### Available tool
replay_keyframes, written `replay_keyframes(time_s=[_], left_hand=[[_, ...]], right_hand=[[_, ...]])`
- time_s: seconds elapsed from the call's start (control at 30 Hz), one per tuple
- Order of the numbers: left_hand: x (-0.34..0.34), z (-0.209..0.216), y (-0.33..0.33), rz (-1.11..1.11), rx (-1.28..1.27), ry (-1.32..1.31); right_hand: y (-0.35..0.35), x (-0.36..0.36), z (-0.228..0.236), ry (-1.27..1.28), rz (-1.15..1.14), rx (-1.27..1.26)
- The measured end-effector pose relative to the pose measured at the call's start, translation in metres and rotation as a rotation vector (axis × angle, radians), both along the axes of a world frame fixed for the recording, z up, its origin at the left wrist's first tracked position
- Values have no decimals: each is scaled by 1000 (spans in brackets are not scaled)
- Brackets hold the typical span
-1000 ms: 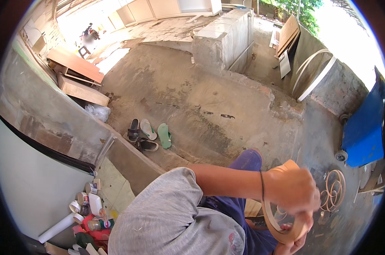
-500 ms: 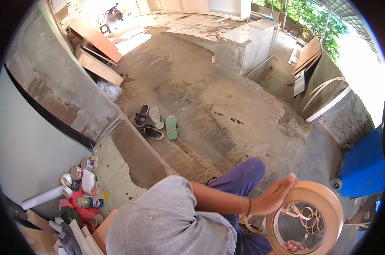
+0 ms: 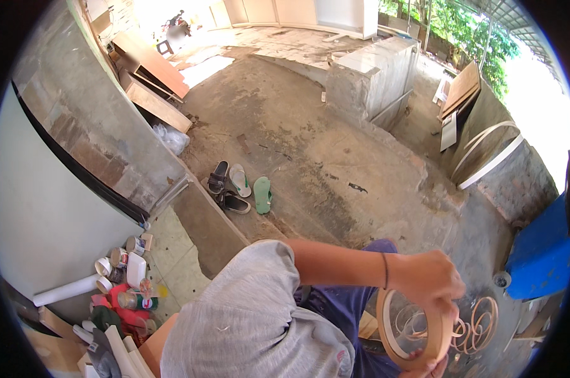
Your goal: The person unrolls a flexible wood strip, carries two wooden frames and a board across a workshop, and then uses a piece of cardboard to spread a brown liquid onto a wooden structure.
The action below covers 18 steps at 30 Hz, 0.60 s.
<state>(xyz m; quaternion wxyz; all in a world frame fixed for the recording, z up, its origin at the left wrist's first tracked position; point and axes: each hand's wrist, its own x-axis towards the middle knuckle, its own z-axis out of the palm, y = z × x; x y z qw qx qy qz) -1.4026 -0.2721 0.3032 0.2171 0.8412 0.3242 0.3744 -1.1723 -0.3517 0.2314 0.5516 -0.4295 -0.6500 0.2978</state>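
A roll of tan edge banding is tilted over my lap, its wide open centre showing the floor behind. My left hand reaches across from the grey sleeve, closed with bent fingers at the upper right rim of the roll. At the lower rim, my right hand grips the roll from below, mostly cut off by the picture's edge. Thin loose coils of the banding hang or lie just right of the roll. My knee in purple trousers is bent beneath the left forearm.
Dark sandals and green flip-flops lie on the concrete floor ahead. Jars, a white tube and other containers crowd the left. A blue wheeled bin stands right, below a low wall with a bent pale strip.
The roll has turned more edge-on and moved slightly left. My left hand has gone from its upper left side over to the upper right rim. The view has shifted slightly.
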Motion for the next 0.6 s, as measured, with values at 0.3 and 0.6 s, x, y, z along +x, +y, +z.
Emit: replay_keyframes(time_s=[0.3, 0.6], left_hand=[[31, -52, -15, 273, -605, -1073], [24, 34, -15, 46, 466, 207]], right_hand=[[-1, 1, -5, 29, 8, 24], [-9, -6, -7, 18, 19, -10]])
